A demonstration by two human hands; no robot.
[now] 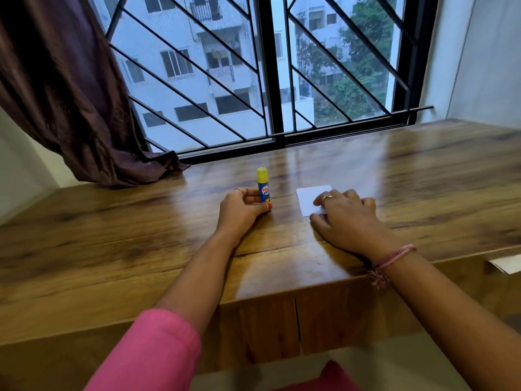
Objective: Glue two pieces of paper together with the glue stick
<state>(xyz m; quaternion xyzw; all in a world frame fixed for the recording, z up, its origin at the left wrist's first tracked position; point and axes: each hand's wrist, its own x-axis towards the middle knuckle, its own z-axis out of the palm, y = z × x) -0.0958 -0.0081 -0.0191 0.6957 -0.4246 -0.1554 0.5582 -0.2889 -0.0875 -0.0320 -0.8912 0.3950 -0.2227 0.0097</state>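
Observation:
A blue glue stick point(263, 186) with a yellow cap stands upright on the wooden desk point(141, 235), cap on. My left hand point(242, 207) grips its lower body between thumb and fingers. To the right lies a small white paper point(310, 198), flat on the desk. My right hand point(349, 218) lies on top of it with fingers spread, covering its right part. Whether one or two sheets lie there I cannot tell.
A barred window point(267, 80) runs along the desk's far edge. A dark purple curtain point(70, 94) hangs at the left, its end resting on the desk. A white scrap of paper point(507, 263) shows at the right below the desk's front edge.

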